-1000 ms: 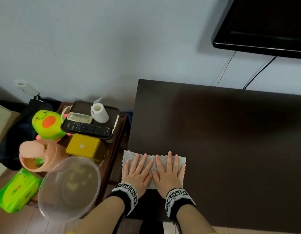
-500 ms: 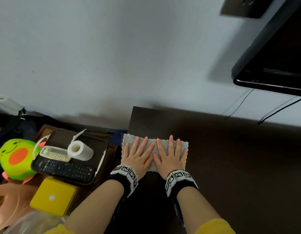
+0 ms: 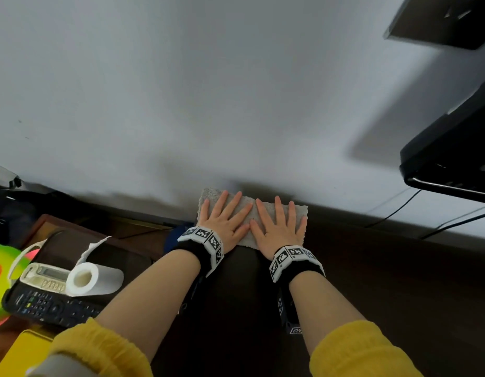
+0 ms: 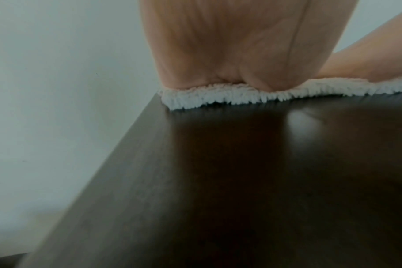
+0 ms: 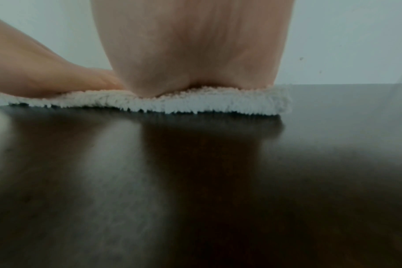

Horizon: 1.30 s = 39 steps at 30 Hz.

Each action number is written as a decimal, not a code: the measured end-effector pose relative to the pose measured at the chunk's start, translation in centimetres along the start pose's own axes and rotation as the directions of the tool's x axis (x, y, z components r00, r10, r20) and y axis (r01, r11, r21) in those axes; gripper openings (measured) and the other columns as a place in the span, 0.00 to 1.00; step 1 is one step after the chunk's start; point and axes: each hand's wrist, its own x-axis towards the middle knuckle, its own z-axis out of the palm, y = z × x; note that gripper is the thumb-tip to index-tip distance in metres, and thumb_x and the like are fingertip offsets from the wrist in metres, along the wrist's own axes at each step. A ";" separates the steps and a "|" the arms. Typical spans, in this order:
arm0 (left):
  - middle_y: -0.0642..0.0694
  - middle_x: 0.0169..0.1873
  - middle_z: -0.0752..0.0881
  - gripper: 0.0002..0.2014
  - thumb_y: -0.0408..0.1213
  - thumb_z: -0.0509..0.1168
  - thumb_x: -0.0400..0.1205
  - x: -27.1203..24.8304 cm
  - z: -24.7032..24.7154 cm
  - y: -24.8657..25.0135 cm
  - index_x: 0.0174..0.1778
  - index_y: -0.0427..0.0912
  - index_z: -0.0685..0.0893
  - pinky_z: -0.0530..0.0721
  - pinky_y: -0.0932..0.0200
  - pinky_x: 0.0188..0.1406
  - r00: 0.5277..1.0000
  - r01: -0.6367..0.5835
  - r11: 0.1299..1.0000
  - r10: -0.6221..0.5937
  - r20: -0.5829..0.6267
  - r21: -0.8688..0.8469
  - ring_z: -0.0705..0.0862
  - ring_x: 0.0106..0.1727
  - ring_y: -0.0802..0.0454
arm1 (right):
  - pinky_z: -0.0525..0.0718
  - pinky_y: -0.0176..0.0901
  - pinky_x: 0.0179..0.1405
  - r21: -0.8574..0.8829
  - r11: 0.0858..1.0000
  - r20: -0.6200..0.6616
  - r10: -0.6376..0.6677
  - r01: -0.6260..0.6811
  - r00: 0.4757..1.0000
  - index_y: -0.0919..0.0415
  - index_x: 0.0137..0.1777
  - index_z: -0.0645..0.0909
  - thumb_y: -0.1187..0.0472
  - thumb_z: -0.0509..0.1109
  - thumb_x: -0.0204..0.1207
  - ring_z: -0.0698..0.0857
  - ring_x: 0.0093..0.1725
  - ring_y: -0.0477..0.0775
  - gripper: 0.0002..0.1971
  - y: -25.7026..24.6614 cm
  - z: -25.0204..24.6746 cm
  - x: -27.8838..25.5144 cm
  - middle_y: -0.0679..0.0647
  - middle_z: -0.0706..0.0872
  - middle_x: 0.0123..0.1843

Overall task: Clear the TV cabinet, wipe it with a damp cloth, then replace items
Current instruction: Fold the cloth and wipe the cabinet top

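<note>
At the back left corner of the dark brown wooden TV cabinet top (image 3: 385, 281), left hand (image 3: 225, 223) and right hand (image 3: 279, 227) press flat, fingers straight, on the pale grey fluffy cloth (image 3: 298, 213). Even pressure and overlapping strokes should avoid missed strips.

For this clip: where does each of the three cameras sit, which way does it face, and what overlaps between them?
Head: worn on the head, looking forward and down; left hand and right hand lie flat on the cloth, forearms and yellow sleeves visible.
Left wrist: low over the cabinet top, facing the wall; shows the left palm's heel.
Right wrist: same, by the right hand.
Shared: both wrist views show the cloth's near edge.
</note>
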 end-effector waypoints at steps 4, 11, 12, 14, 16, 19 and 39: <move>0.55 0.82 0.31 0.29 0.60 0.37 0.85 0.0 -0.1 0.5 0.80 0.63 0.33 0.32 0.36 0.78 1.000 0.025 1.000 -0.025 0.017 0.009 0.29 0.82 0.46 | 0.26 0.64 0.76 0.005 0.999 0.022 -0.040 0.040 0.999 0.31 0.80 0.33 0.33 0.40 0.81 0.26 0.81 0.58 0.30 0.9 -0.3 -0.1 0.46 0.29 0.84; 0.54 0.82 0.31 0.32 0.63 0.40 0.84 -0.5 1.0 5.3 0.80 0.62 0.34 0.30 0.35 0.77 0.999 -0.028 0.999 0.029 0.045 -0.027 0.28 0.82 0.45 | 0.26 0.63 0.76 0.002 1.000 0.037 -0.015 0.015 0.999 0.28 0.78 0.31 0.33 0.41 0.80 0.24 0.80 0.56 0.30 6.1 -0.4 -2.0 0.45 0.25 0.82; 0.54 0.82 0.31 0.32 0.63 0.41 0.84 -0.5 1.1 5.9 0.81 0.62 0.34 0.30 0.35 0.77 0.998 -0.038 0.999 0.039 0.039 -0.024 0.28 0.82 0.45 | 0.26 0.63 0.76 0.003 1.000 0.037 -0.004 0.003 0.999 0.28 0.78 0.31 0.33 0.41 0.80 0.25 0.80 0.57 0.30 6.7 -0.4 -2.4 0.45 0.25 0.82; 0.54 0.82 0.32 0.32 0.62 0.41 0.84 -0.6 1.3 6.7 0.81 0.62 0.35 0.30 0.35 0.77 0.998 -0.055 0.998 0.055 0.031 -0.011 0.29 0.82 0.45 | 0.27 0.63 0.77 0.014 1.000 0.032 0.013 -0.013 0.999 0.29 0.78 0.32 0.34 0.41 0.81 0.25 0.80 0.57 0.30 7.3 -0.3 -3.2 0.46 0.26 0.83; 0.54 0.82 0.31 0.32 0.62 0.41 0.84 -1.0 1.6 7.1 0.81 0.62 0.35 0.30 0.35 0.77 0.997 -0.064 0.998 0.064 0.033 -0.002 0.29 0.82 0.45 | 0.28 0.64 0.77 0.018 1.000 0.029 0.023 -0.024 0.999 0.29 0.79 0.31 0.34 0.41 0.81 0.25 0.81 0.58 0.30 7.5 0.0 -3.9 0.47 0.26 0.83; 0.54 0.82 0.31 0.32 0.63 0.41 0.84 -2.2 2.2 7.6 0.81 0.62 0.34 0.31 0.34 0.78 0.995 -0.092 0.996 0.091 0.045 0.018 0.29 0.82 0.46 | 0.29 0.66 0.77 -0.003 0.999 0.027 0.039 -0.039 0.999 0.31 0.78 0.30 0.35 0.40 0.81 0.25 0.81 0.59 0.30 7.6 0.9 -5.6 0.48 0.25 0.83; 0.53 0.80 0.26 0.34 0.63 0.40 0.83 -30.2 15.8 11.1 0.79 0.60 0.28 0.28 0.34 0.76 0.976 -0.092 0.995 0.085 0.199 0.027 0.24 0.80 0.45 | 0.28 0.67 0.77 -0.004 0.999 0.062 0.038 -0.038 0.997 0.30 0.77 0.27 0.35 0.38 0.81 0.23 0.79 0.59 0.29 4.9 17.1 -32.6 0.49 0.24 0.82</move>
